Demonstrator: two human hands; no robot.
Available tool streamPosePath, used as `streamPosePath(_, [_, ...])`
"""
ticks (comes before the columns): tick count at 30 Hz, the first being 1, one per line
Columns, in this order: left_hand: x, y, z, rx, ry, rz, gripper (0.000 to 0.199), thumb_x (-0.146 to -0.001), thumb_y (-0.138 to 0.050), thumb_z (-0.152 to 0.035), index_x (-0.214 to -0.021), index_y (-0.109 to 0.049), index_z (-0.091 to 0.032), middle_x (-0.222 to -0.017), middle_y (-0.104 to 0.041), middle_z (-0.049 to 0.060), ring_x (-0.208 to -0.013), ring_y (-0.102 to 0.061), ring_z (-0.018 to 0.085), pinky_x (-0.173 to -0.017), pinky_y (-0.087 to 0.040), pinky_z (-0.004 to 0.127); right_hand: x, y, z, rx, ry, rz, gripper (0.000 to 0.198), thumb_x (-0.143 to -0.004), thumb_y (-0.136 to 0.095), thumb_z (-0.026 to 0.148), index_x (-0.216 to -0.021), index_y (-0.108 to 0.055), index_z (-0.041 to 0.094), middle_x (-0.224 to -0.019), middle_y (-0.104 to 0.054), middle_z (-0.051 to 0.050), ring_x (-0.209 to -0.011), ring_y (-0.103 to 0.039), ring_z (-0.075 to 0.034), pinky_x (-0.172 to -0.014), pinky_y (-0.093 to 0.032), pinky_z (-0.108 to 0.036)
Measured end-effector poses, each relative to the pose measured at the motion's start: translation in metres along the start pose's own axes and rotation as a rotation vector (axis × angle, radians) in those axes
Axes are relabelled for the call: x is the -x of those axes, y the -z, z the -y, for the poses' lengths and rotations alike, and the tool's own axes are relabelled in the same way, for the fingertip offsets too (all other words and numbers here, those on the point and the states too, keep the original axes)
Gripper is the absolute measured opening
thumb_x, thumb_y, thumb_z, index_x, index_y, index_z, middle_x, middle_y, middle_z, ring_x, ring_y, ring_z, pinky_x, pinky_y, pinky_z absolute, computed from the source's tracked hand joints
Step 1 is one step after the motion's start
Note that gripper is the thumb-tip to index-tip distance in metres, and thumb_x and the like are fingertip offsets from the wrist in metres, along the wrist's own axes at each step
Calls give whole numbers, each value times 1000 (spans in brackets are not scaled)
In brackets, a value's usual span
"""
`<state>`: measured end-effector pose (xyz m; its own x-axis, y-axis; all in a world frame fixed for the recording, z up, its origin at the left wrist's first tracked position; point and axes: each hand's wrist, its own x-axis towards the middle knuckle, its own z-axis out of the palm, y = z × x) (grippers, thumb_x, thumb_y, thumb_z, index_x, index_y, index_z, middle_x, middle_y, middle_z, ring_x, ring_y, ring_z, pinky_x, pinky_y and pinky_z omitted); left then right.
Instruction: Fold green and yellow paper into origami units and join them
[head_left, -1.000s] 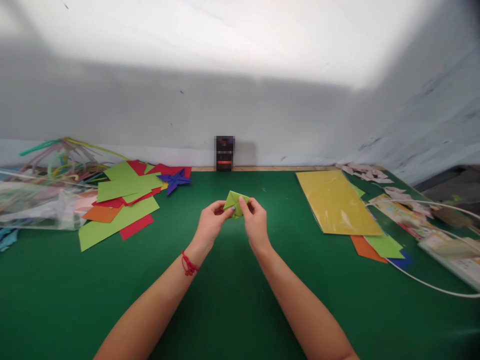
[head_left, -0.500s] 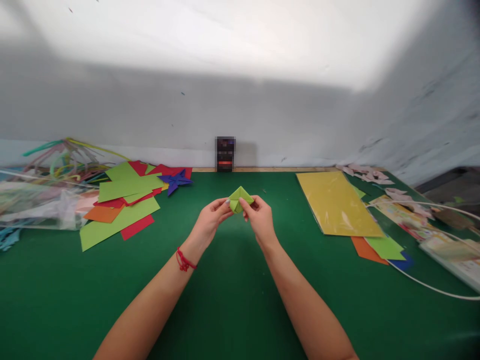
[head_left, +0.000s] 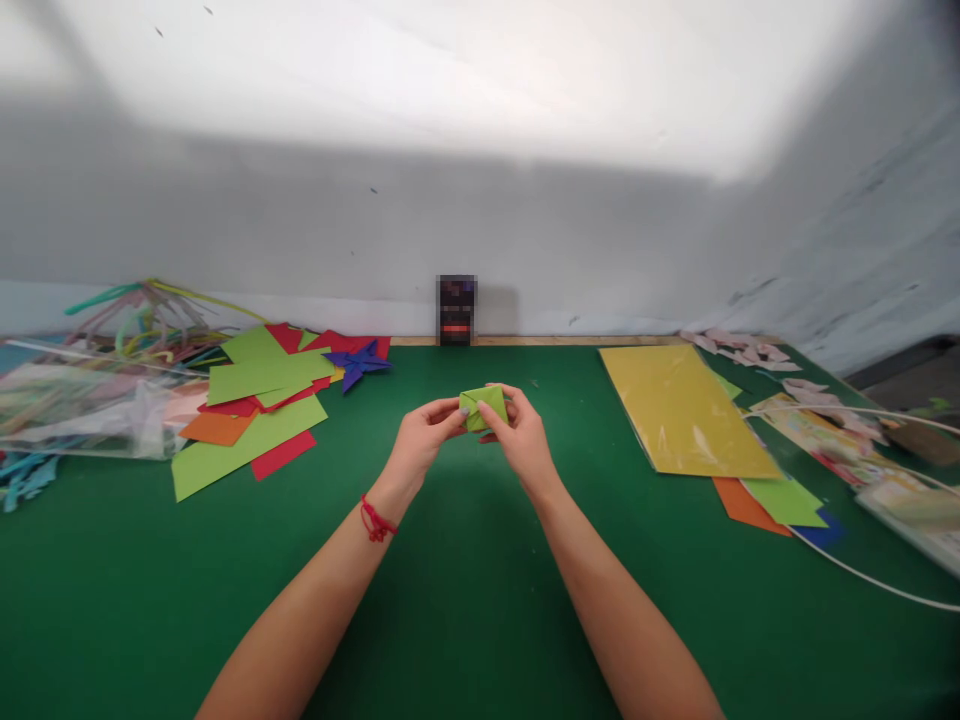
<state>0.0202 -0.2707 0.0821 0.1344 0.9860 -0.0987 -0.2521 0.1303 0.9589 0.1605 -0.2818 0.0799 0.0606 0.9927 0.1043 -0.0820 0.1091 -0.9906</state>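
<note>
A small folded piece of light green paper (head_left: 491, 403) is held up above the green table, between my two hands. My left hand (head_left: 426, 432) pinches its left edge, thumb in front. On the other side, my right hand (head_left: 521, 428) grips it with the thumb pressed on its front face; the right fingers are partly hidden behind it. Crease lines and a flap show on the face toward me, which looks roughly square. A red bracelet (head_left: 377, 519) circles my left wrist.
Coloured paper sheets (head_left: 262, 385) and a blue folded paper star (head_left: 360, 365) lie at left, beside a plastic bag (head_left: 97, 420) and pipe cleaners (head_left: 139, 305). A yellow paper pack (head_left: 686, 410) and a white cable (head_left: 862, 585) are at right. A blurred dark object (head_left: 457, 312) stands by the wall.
The green paper has been turned: it showed a diamond with a top point before, and now looks squarish with a flat upper edge. My right fingers have moved behind its top. The view has shifted slightly.
</note>
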Motion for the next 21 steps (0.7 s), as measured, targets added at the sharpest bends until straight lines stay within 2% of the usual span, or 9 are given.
streamPosePath(2, [1, -1, 0, -80, -5, 2, 34, -65, -73, -30, -93, -68, -12, -92, -71, 9, -85, -65, 20, -79, -51, 34, 0, 3, 0, 104, 30, 5, 29, -76, -60, 44, -90, -56, 19, -79, -61, -3, -68, -59, -15, -49, -50, -24])
streamPosePath(4, [0, -1, 1, -162, -49, 2, 30, -66, -71, -29, -91, -68, -13, -89, -71, 8, -82, -65, 20, -76, -52, 33, -1, 5, -1, 218, 70, -7, 28, -77, -58, 46, -75, -55, 18, -68, -55, 0, -61, -52, -13, -45, -44, -21])
streamPosePath(6, [-1, 0, 4, -224, -97, 1, 26, -66, -70, -28, -89, -68, -14, -86, -71, 7, -79, -65, 19, -74, -52, 31, -1, 8, -1, 308, 108, -10, 30, -78, -57, 47, -68, -53, 18, -62, -50, 1, -58, -47, -12, -45, -40, -21])
streamPosePath(11, [-3, 5, 6, -302, -101, 32, 22, -66, -69, -27, -84, -67, -14, -76, -69, 5, -71, -63, 16, -67, -50, 28, -5, 19, 1, 391, 61, 138, 32, -75, -59, 48, -68, -54, 18, -62, -51, 2, -59, -47, -12, -51, -38, -22])
streamPosePath(16, [0, 4, 2, -460, -121, 76, 16, -68, -66, -26, -80, -67, -16, -74, -69, 3, -69, -63, 16, -65, -49, 25, -8, 31, 5, 413, -60, 301, 32, -74, -59, 49, -70, -57, 17, -58, -50, 3, -52, -45, -10, -46, -36, -21])
streamPosePath(21, [1, 6, 3, -542, -161, 52, 16, -67, -66, -28, -79, -68, -17, -72, -69, 3, -68, -63, 17, -63, -48, 26, -9, 33, 2, 484, -64, 347, 37, -80, -50, 52, -69, -59, 17, -57, -48, 3, -49, -44, -9, -44, -36, -21])
